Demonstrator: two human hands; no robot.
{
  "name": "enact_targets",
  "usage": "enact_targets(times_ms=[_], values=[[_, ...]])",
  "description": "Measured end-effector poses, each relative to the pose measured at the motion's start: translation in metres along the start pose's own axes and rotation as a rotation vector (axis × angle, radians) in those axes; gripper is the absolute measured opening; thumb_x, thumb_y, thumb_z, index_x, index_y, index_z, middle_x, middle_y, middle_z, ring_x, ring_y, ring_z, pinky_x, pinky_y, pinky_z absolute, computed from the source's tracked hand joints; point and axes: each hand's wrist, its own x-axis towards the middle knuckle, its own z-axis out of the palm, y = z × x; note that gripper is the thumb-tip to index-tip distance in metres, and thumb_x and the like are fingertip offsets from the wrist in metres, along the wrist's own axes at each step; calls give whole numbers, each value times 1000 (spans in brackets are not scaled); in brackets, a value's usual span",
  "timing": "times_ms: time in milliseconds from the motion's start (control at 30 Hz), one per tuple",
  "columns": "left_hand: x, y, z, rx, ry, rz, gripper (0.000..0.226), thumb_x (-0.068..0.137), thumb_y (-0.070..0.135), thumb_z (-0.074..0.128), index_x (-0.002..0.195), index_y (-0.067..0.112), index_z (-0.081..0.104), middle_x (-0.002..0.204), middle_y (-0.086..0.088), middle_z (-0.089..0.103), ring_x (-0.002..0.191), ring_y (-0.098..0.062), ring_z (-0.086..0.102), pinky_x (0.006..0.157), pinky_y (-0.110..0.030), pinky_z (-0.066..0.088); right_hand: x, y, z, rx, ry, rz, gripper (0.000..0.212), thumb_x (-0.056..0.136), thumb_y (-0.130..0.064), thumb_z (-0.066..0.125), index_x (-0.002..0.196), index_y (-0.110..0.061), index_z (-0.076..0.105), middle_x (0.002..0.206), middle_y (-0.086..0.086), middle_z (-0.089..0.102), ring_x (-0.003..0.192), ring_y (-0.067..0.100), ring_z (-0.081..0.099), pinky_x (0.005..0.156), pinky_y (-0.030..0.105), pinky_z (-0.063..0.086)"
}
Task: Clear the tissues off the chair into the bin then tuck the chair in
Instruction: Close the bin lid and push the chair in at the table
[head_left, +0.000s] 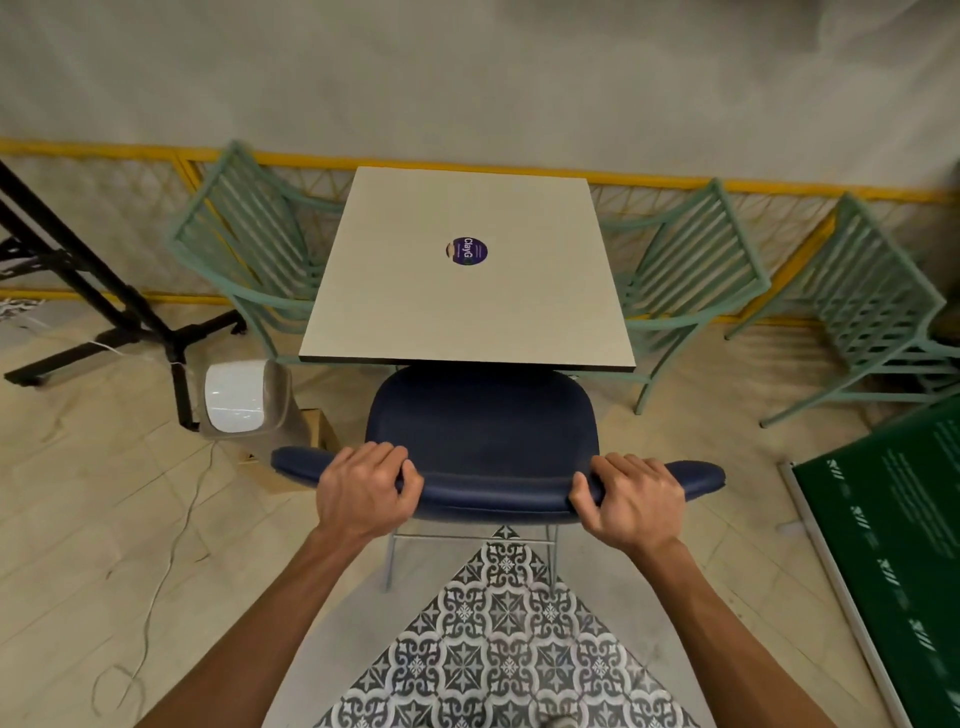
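The swing-lid bin (244, 397) stands on the floor just left of the navy chair (483, 431); its white lid hides the contents. Left hand (363, 488) and right hand (631, 501) grip the chair's backrest top, fingers (384, 454) curled over it, arms extended. The seat front sits under the tabletop (467, 322), whose round sticker (466, 251) reads "ClayG".

The person is showing bare forearms (291, 618) and bare hands, left hand (363, 488) and right hand (631, 496), knuckles standing out.
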Motion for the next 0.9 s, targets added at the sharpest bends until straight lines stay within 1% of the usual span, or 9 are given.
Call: enact_targets(times_ms=[67,200,300,433,600,767,833,900], values=[[9,2,5,7,45,16,30,93,24,49,64,18,55,60,1,53,54,-21,51,53,-36,38,10,6,4,6,-17,0,36,95,-44,56,67,-21,58,62,-2,59,59,27,61,65,39,43],[30,6,15,24,100,-6,31,93,22,48,62,18,52,58,1,51,53,-22,50,53,-36,35,34,15,11,26,-32,22,36,94,-43,55,67,-20,58,62,-2,60,59,27,60,65,38,43],[39,-4,23,31,111,-24,31,92,21,49,61,18,53,58,1,50,52,-22,49,52,-36,36,51,9,19,38,-59,39,36,94,-43,55,66,-21,57,63,-2,60,58,27,59,65,38,43],[56,-19,29,39,100,-94,30,90,20,50,60,17,53,57,1,50,52,-23,50,55,-36,36,75,-3,27,42,-96,68,37,94,-44,53,66,-20,58,64,-2,62,60,27,60,66,38,43],[70,-31,24,34,10,-116,24,86,21,56,62,18,54,59,1,54,56,-24,54,60,-38,41,83,-16,26,45,-105,90,38,94,-43,50,65,-20,58,63,-2,62,58,26,60,64,36,45],[67,-21,14,26,-121,-158,20,90,26,51,71,20,56,66,5,54,62,-20,52,64,-38,42,78,-16,21,64,-105,116,39,95,-44,47,65,-20,56,64,-2,62,59,29,59,66,37,46],[64,-17,10,56,-161,-163,22,93,27,49,73,20,55,68,5,55,63,-20,51,66,-38,42,75,-18,20,57,-117,121,39,96,-45,46,66,-21,56,66,-2,63,61,28,60,67,37,46],[60,-14,5,111,-212,-159,30,97,29,45,70,21,54,67,5,57,63,-20,53,71,-39,43,73,-21,18,34,-137,122,40,96,-45,46,66,-22,57,66,-2,64,61,27,59,69,36,45]])
